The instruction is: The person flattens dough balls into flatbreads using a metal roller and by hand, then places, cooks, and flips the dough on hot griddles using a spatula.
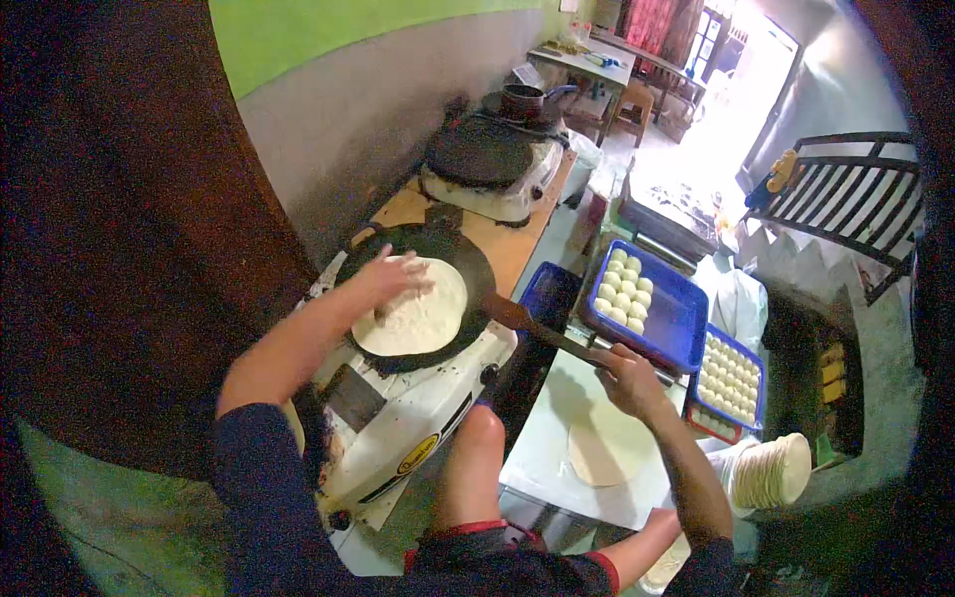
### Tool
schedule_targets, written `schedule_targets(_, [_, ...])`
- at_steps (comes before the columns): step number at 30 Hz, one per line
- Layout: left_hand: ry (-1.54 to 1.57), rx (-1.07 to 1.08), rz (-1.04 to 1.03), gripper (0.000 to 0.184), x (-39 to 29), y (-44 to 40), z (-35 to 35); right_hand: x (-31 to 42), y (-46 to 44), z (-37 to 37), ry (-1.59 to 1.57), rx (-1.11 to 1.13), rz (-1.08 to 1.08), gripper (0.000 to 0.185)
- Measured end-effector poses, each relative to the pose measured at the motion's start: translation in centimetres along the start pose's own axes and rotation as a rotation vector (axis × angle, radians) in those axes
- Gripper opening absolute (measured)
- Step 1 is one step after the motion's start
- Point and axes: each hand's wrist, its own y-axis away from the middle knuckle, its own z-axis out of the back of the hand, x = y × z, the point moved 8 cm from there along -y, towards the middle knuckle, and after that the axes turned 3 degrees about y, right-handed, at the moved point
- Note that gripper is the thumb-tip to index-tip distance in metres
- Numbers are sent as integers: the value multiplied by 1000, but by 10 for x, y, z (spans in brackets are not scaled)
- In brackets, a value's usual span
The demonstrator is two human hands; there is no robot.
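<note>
A round, flat piece of pale dough (433, 313) lies in a dark pan (477, 269) on the white stove (398, 438). Over the dough's upper left part is my left hand (393, 277), fingers spread and slightly blurred, with nothing held in it. My right hand (632, 378) is closed around the handle end of a long wooden spatula (562, 341). The spatula's broad end reaches the pan's right edge. Below my right hand, another flat dough round (602, 448) lies on a white board (542, 433).
Blue trays (681, 313) of dough balls (622, 289) stand right of the board, near a stack of flat rounds (781, 471). Farther back, a second stove (507, 204) bears a dark flat pan (477, 154) and a small pot (522, 102). A slatted rack (856, 194) is at right.
</note>
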Motion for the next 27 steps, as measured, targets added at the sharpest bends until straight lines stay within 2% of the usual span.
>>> schedule_targets(1, [172, 440, 202, 120, 0, 3, 53, -4, 3, 0, 19, 33, 10, 35])
schedule_targets(2, [160, 340, 302, 117, 16, 15, 73, 4, 4, 10, 13, 98, -42, 34])
schedule_targets(4, [211, 133, 508, 112, 36, 46, 128, -3, 13, 9, -75, 114, 3, 34])
schedule_targets(5, [146, 33, 587, 102, 47, 67, 132, 5, 14, 12, -40, 131, 6, 32])
schedule_targets(6, [239, -77, 647, 97, 43, 84, 144, 5, 15, 0, -47, 132, 20, 32])
schedule_targets(8, [414, -317, 757, 86, 16, 125, 181, -4, 15, -37, -52, 122, 50, 32])
schedule_targets(11, [647, -490, 811, 74, -56, 114, 237, 13, -46, -112, -118, 72, 141, 32])
schedule_targets(12, [852, -528, 893, 70, -72, 110, 236, 27, -74, -138, -144, 47, 177, 33])
schedule_targets(13, [830, -495, 856, 67, -90, 103, 235, 44, -100, -157, -169, 18, 208, 33])
schedule_targets(15, [978, -457, 868, 64, -126, 87, 229, 84, -138, -167, -229, -27, 268, 34])
schedule_targets(16, [932, -480, 723, 61, -148, 87, 188, 111, -144, -146, -275, -42, 288, 31])
schedule_targets(17, [935, -454, 685, 58, -165, 79, 199, 114, -137, -136, -329, -81, 292, 30])
schedule_targets(18, [920, -470, 653, 56, -180, 75, 204, 111, -126, -126, -380, -119, 291, 30])
schedule_targets(21, [1028, -466, 690, 52, -216, 66, 198, 65, -42, -90, -389, -87, 6, 34])
schedule_targets(22, [1039, -481, 668, 51, -228, 57, 188, 42, -2, -76, -345, -162, -54, 35])
schedule_targets(24, [1104, -502, 650, 48, -256, 36, 175, 3, 96, -34, -309, -326, -172, 33])
schedule_targets(26, [1226, -371, 626, 45, -287, 9, 137, -37, 209, -7, -227, -433, -395, 33])
schedule_targets(27, [1337, -347, 620, 43, -308, -10, 140, -46, 266, 12, -188, -492, -524, 32])
